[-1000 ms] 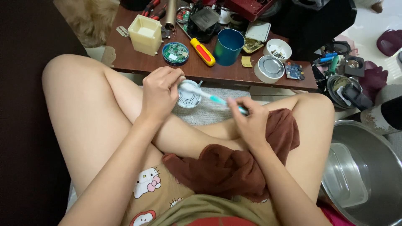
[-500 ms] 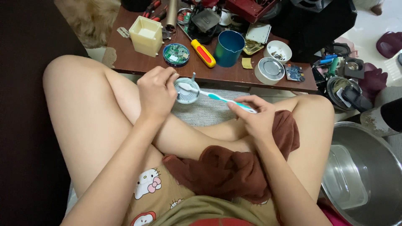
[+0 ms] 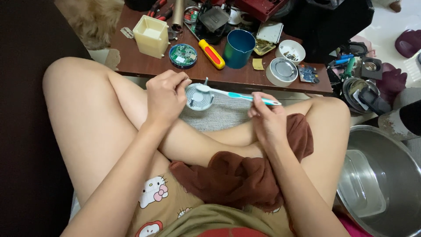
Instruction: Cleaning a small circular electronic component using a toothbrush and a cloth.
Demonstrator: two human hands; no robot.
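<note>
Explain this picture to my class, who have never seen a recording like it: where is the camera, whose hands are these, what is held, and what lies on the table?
There is no machine here. The camera sits on a person's head and looks down, so you see their own crossed legs and two bare hands.

The left hand holds a small round grey plastic part with a perforated face. The right hand holds a white and teal toothbrush, its head resting on that part. A brown towel lies across the lap.

Ahead stands a low brown wooden table. On it are a cream square plastic box, a round green circuit board, a yellow and red screwdriver, a blue metal cup and a round grey lid. A steel bowl sits on the floor at the right.
</note>
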